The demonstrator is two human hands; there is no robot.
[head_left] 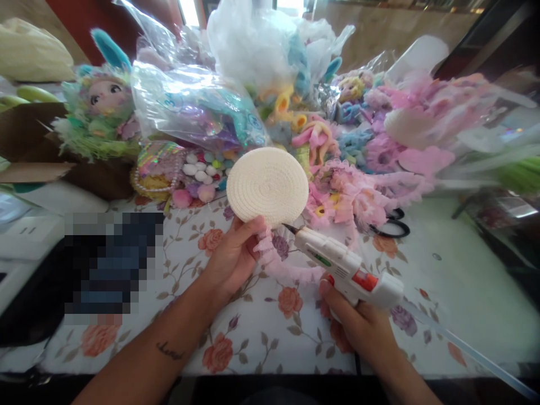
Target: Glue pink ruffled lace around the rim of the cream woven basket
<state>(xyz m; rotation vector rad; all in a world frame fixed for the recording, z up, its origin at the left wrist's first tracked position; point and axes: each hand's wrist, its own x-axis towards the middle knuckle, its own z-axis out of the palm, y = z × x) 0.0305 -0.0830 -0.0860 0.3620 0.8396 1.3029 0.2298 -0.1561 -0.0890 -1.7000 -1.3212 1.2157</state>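
My left hand (238, 253) pinches the lower edge of a round, cream, spiral-woven disc (268, 185), its face tilted toward me. Pink ruffled trim (287, 269) hangs from that same edge under my thumb and curves away to the right. In my right hand (354, 318) is a white glue gun (333, 256) with a red part near its back. Its dark nozzle points left and lies close to the disc's lower rim; I cannot tell if it touches. A long clear glue stick (472, 343) sticks out behind the gun.
Behind the disc are a doll (105, 107), a clear plastic bag (189, 107), pompoms (198, 183) and pink fabric pieces (358, 194). Black scissor handles (392, 225) lie at right. A blurred-out dark object (113, 264) is at left on the flowered tablecloth (248, 343).
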